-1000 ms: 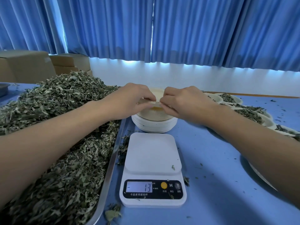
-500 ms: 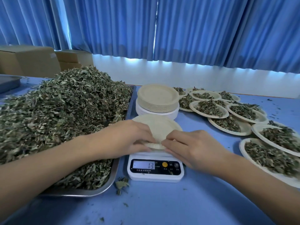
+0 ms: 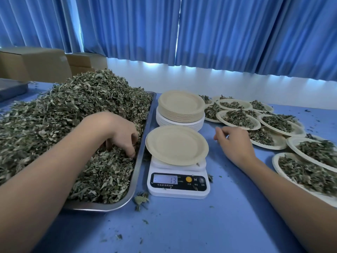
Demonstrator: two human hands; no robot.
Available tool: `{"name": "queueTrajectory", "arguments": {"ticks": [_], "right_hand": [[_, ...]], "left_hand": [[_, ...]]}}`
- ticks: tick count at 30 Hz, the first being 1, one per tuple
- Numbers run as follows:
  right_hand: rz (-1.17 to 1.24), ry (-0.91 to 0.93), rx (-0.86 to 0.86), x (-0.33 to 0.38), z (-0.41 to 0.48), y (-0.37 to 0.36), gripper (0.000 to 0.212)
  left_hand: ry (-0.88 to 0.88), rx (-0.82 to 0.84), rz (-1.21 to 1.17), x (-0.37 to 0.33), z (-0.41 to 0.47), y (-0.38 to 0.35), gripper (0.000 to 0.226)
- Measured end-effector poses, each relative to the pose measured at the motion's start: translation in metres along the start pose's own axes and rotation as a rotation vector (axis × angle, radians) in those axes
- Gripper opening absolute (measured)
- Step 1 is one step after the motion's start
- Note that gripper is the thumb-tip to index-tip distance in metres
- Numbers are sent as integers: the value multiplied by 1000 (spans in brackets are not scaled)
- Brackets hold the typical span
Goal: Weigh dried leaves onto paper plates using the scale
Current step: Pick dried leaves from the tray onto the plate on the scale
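Observation:
A white digital scale stands on the blue table and its display reads 13. An empty beige paper plate lies on top of it. To the left, a metal tray holds a tall heap of dried green leaves. My left hand is down in the leaves near the tray's right edge, its fingers curled into them. My right hand hovers right of the plate with fingers loosely curled, holding nothing.
A stack of empty paper plates stands behind the scale. Several plates filled with leaves cover the table's right side. Cardboard boxes and a second metal tray sit at the back left. Leaf crumbs dot the table.
Both hands set the plate on the scale and let go. My left hand moved left into the leaf heap. My right hand drew back to the right.

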State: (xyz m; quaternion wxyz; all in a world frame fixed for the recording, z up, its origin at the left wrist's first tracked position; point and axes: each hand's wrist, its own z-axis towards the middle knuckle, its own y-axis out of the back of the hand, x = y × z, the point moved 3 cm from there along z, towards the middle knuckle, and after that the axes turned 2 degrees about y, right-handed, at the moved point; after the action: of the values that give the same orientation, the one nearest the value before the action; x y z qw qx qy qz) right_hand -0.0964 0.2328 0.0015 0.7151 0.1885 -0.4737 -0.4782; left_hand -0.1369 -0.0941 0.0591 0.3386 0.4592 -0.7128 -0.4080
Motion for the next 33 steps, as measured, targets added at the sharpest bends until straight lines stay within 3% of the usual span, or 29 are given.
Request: {"name": "queueTrajectory", "arguments": {"ticks": [9,15,19,22,25,29,33], "right_hand": [[-101,-124,90,-19,15,-20,41],[-86,-82,83,-22,10,-18,39],[-62,-94,81,-22,6,-14,36],[-53,-90,82,-20,4,-13,36],[-46,-95,85,-20,4,-13,35],[-43,-93,85,-20,3,-13,35],[-41,-85,83,-21,3,-13,33]], "left_hand": [[10,58,-20,-11,5,-11,46],[-30,26,-10,-10,3,-11,36],[-80,-85,-122,-4,1,1,51],[-87,-256,-95,2,-8,15,30],[-90,-373,-87,8,-13,24,48],[-97,-547,-149,10,-15,32,45],[-37,-447,-120,10,-16,30,55]]}}
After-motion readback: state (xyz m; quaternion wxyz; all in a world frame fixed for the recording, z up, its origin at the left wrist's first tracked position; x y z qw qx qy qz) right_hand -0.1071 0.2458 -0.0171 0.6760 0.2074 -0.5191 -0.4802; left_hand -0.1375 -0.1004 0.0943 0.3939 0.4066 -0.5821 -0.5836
